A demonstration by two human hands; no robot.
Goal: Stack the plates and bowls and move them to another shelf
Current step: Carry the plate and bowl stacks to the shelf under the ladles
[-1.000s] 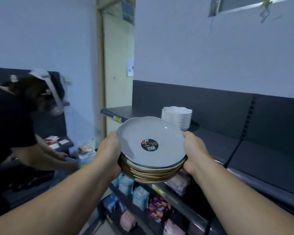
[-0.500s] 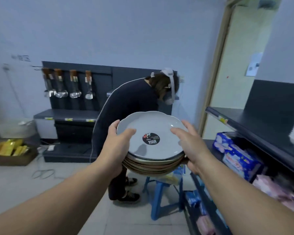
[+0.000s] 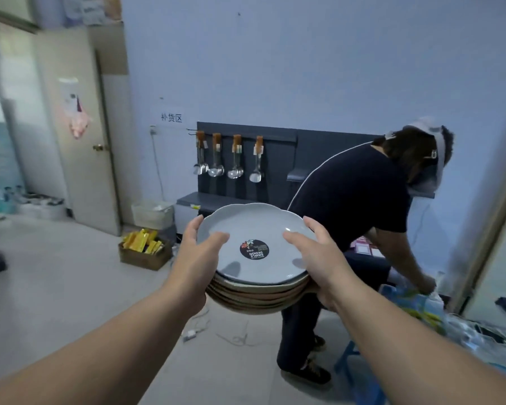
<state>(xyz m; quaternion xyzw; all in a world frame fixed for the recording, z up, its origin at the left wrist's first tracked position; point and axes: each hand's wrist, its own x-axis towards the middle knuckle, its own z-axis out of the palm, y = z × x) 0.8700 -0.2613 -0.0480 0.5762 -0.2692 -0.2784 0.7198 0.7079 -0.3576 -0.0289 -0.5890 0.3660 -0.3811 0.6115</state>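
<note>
I carry a stack of plates [image 3: 260,296] in front of me at chest height. The top plate [image 3: 254,229] is pale grey-blue with a scalloped rim and a round black sticker; brown and beige plates lie under it. My left hand [image 3: 197,258] grips the stack's left side, thumb on the top plate. My right hand [image 3: 322,258] grips the right side, thumb over the rim and fingers underneath. A dark shelf unit [image 3: 275,159] with a low ledge stands against the far wall.
A person in a dark shirt [image 3: 351,206] bends over just right of the plates, beside a blue stool [image 3: 351,358]. Ladles [image 3: 231,168] hang on the dark panel. A box of yellow packets [image 3: 143,249] and cables [image 3: 216,331] lie on the floor. A door [image 3: 82,141] stands at left.
My view has swung left, away from the grey shelf with white bowls, toward the far wall and the door. Both hands keep their hold on the plate stack.
</note>
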